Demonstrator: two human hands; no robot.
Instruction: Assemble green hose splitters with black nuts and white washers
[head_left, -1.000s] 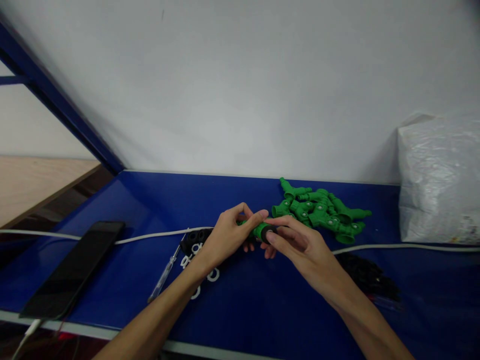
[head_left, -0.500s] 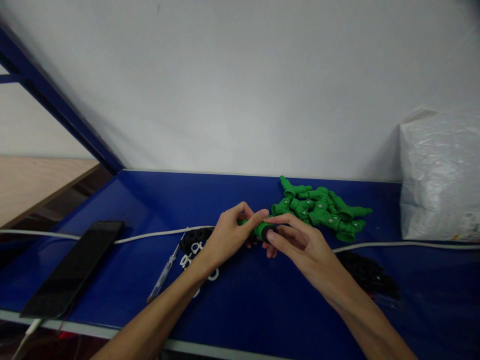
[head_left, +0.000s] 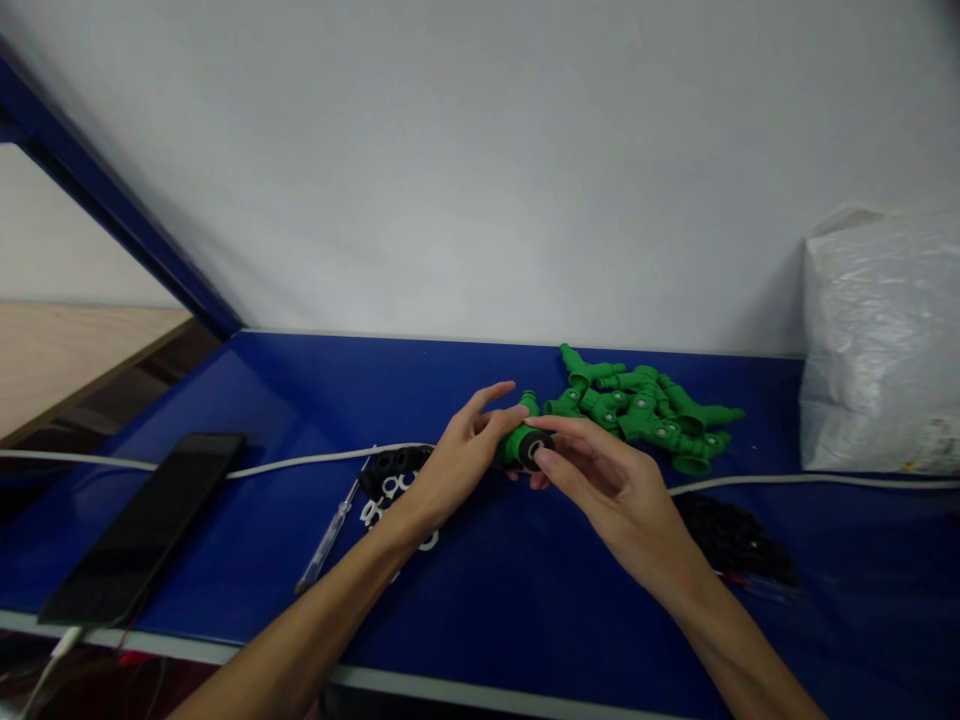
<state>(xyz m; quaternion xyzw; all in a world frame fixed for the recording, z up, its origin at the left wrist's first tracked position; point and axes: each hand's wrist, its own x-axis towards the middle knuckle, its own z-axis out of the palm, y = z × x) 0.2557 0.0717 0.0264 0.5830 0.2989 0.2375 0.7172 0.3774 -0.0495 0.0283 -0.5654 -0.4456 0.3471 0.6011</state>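
Observation:
Between my two hands is a green plastic hose fitting (head_left: 511, 446) with a black ring (head_left: 529, 448) on its near end. A pale circle shows inside that ring. My left hand (head_left: 466, 455) is closed round the fitting's body, thumb on top, and a green spout stands up beyond the thumb. At the ringed end, my right hand (head_left: 607, 468) grips with its thumb against the ring's face and its index finger over the top. The other fingers are partly hidden. Just behind lies a pile of similar green fittings (head_left: 643, 418).
Left of my hands lie white rings (head_left: 391, 487), black caps (head_left: 396, 462) and a clear-handled screwdriver (head_left: 325, 545). A black phone (head_left: 150, 530) lies further left. To the right are small black parts (head_left: 739, 540) and a plastic bag (head_left: 877, 350). A white cable (head_left: 307, 463) crosses the table.
The fitting has turned in my hands, so its ringed end faces me more and the spout now shows above my left thumb. My left index finger has lifted away.

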